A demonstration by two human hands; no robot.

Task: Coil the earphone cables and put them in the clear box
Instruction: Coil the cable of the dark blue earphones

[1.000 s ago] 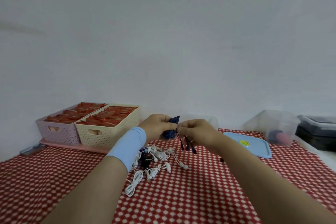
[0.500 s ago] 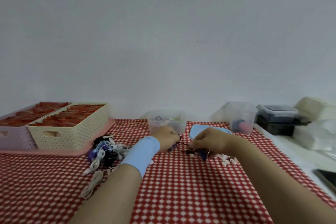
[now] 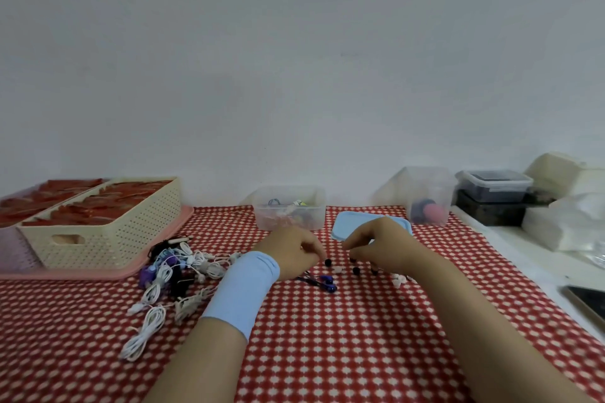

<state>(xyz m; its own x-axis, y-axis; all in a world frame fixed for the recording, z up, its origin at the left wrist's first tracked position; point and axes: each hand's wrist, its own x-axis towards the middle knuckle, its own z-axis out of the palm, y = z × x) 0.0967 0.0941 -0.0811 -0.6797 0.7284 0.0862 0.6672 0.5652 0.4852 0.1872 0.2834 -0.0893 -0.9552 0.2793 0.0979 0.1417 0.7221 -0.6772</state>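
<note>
The blue earphone cable [image 3: 322,281] lies loose on the table [image 3: 327,353], just on the near side of the left hand [image 3: 294,253]. It is not coiled yet and it is not in the clear box [image 3: 265,219]. The box stands open at the far side, a little beyond the hands, and some small things are seen inside it. The blue lid [image 3: 343,227] lies beside the box on the right, partly hidden by the right hand [image 3: 384,244].

Both hands are held low over the table, close together. The left fingers [image 3: 312,250] are bent down, with the tips close to a small black ear tip [image 3: 328,262]. The right fingers [image 3: 355,244] are bent too, with the tips drawn near each other. Whether anything is pinched by either hand cannot be told, as the bits are too small.

The step in hand is judged to be the sorting of the blue earphone and its little tips before coiling. Next, the cable needs to be picked up, wound into neat loops and carried the short way to the box. A tangled pile of earphones [image 3: 176,271] waits on the left, so much of the job is not yet done.
</note>
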